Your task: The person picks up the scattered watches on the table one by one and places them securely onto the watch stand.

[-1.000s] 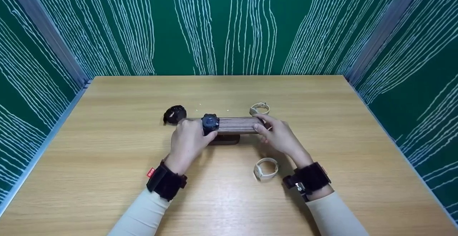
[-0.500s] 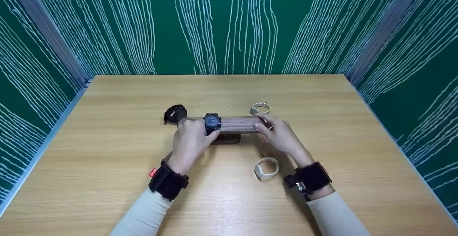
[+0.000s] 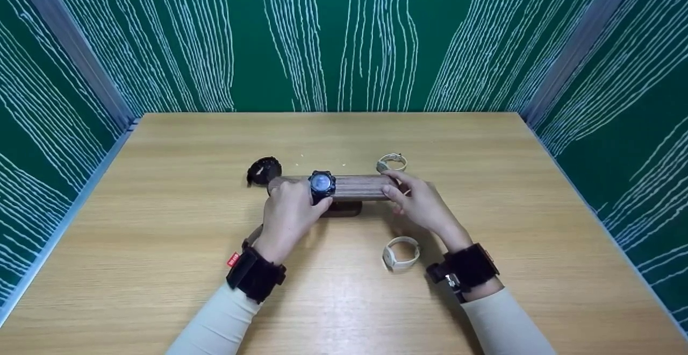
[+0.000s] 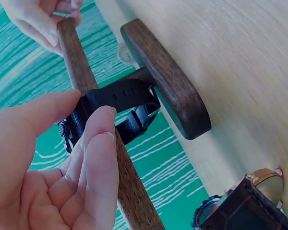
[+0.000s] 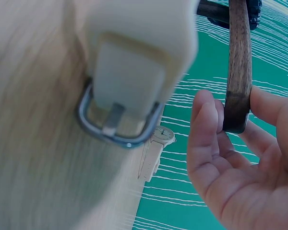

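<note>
A dark wooden watch stand (image 3: 360,187) stands mid-table, its bar level above an elongated base (image 4: 165,79). A black wristwatch (image 3: 322,182) is looped around the bar left of centre, face up, strap buckled beneath. My left hand (image 3: 287,212) pinches this watch at its left side between thumb and fingers. On the bar's right end, my right hand (image 3: 422,204) grips with the thumb on the near side and fingers beyond. In the right wrist view, the right fingers (image 5: 204,129) and thumb enclose the bar's tip.
A second black watch (image 3: 264,169) lies behind the bar's left end. One pale watch (image 3: 382,166) sits behind the right hand, and another pale watch (image 3: 389,258) lies nearer, between the forearms. Green walls (image 3: 344,37) with white lines surround the wooden table (image 3: 333,290).
My left hand and the black wristwatch have slid slightly right along the bar, showing more of its left end. The right hand keeps its hold in place.
</note>
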The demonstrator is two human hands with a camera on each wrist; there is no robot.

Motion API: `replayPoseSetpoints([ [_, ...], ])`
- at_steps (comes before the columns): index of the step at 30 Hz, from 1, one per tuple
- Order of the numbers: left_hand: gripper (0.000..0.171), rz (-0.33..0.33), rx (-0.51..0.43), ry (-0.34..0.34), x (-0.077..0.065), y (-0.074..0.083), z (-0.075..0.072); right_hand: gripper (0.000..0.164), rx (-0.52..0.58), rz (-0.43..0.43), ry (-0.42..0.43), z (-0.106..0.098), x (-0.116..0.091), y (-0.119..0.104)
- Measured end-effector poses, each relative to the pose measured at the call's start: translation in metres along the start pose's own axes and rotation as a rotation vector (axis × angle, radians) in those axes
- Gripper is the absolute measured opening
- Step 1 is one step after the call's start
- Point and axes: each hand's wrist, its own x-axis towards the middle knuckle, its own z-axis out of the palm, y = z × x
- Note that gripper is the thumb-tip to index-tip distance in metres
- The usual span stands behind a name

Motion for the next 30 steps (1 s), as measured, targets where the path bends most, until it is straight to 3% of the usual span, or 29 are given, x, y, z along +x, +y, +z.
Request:
replayPoseSetpoints([
  [7,0.046,-0.016,0.015,0.023,0.0007,0.0003,0.0002,0.042,0.022,0.013,-0.01,-0.0007,0.0002,0.0001],
  [19,0.049,-0.028,-0.002,-0.02,0.001,-0.0007,-0.0028,0.045,0.008,0.002,-0.018,-0.0021,0.0002,-0.0007],
  [30,0.046,0.03,-0.018,-0.003,-0.0004,-0.0023,-0.0062,0.047,-0.026,-0.009,-0.027,-0.0055,-0.0011,-0.0026],
])
